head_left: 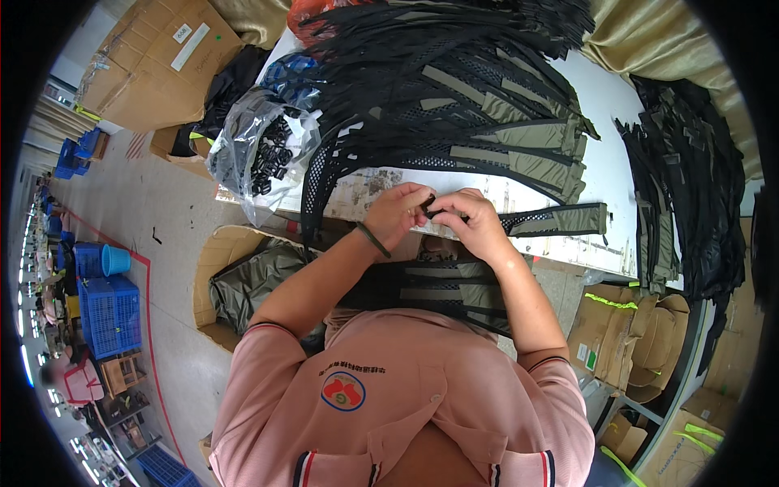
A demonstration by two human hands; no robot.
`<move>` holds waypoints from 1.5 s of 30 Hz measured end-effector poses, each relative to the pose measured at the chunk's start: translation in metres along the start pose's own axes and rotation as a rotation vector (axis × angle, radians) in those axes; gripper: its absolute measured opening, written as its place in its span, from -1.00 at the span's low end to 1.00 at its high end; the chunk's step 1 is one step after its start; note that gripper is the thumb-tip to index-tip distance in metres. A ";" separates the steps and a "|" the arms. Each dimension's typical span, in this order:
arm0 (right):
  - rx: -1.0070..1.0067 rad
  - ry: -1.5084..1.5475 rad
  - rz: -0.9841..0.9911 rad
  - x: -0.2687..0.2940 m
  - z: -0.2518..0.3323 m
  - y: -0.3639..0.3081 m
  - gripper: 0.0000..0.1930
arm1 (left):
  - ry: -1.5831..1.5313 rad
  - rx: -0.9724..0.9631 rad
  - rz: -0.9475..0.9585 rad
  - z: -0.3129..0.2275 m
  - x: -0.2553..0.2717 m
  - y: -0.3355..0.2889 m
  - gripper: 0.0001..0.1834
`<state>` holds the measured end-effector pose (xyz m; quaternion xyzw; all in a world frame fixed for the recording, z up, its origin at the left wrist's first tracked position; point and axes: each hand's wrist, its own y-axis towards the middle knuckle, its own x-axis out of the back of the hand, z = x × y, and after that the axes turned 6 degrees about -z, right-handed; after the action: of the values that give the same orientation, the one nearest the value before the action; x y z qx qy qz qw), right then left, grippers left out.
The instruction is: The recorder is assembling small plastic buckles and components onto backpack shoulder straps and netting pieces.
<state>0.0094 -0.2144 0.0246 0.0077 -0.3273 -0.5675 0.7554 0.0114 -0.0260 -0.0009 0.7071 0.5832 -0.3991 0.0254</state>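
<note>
At the centre of the frame, a small black piece [429, 203] is held between the fingertips of the left hand [394, 214]; the grip is closed to a pinch, and the exact form of the piece cannot be told, being largely covered by fingers. The grip of the right hand [474, 222] is likewise closed, thumb against forefinger, and appears to be set on the narrow end of a black mesh strap [560, 221] with an olive panel. The strap is found right of centre, its long axis running nearly level across the picture, from beneath the right hand to a broad squared end above the bench [613, 174]. The decisive relation is noted thus: the narrow end is directed leftward at the small piece, the fingertips of both hands are nearly met there, and the strap's length is lain on the right hand's side, that hand being nearer to it. A heap of similar straps [422, 89] is observed at upper centre, and a clear plastic bag [234, 142] of small black fittings [272, 158] at upper left, nearer the left hand.
</note>
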 end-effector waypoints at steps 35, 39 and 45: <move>-0.618 0.933 -0.241 -0.007 0.023 -0.009 -0.84 | 0.356 -0.742 0.225 0.022 -0.004 -0.007 -0.69; -0.546 0.559 -0.040 0.008 0.020 -0.007 -0.82 | 0.684 -0.847 0.157 0.010 -0.010 -0.013 -0.74; -0.366 0.153 0.140 0.024 0.025 -0.002 -0.89 | 0.868 -0.804 0.181 0.003 -0.010 -0.020 -0.84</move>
<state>-0.0013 -0.2270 0.0555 -0.1094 -0.1602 -0.5613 0.8046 -0.0071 -0.0294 0.0120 0.7874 0.5829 0.1821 0.0840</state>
